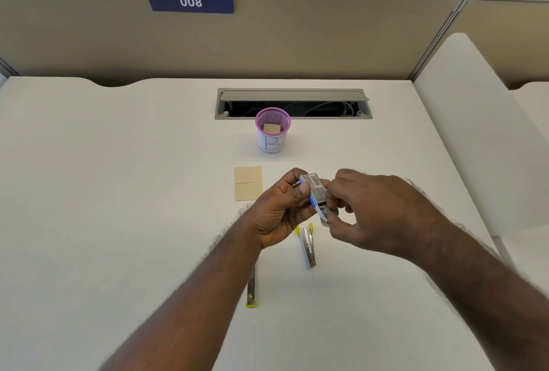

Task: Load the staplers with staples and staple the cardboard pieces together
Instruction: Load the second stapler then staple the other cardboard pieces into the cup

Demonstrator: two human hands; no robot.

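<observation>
the left hand (279, 207) grips the small blue staple box (313, 191), its open end pointing near-right at the right hand (374, 210) pinching the grey staple strip (326, 216).

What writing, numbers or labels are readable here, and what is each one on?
"008": white digits on the dark blue sign fixed to the partition.
"B": large blue handwritten letter on the white label of the pink mesh cup.
Staple box, held by the left hand with the right hand at its open end: a barcode and fine print, too small to read.
</observation>
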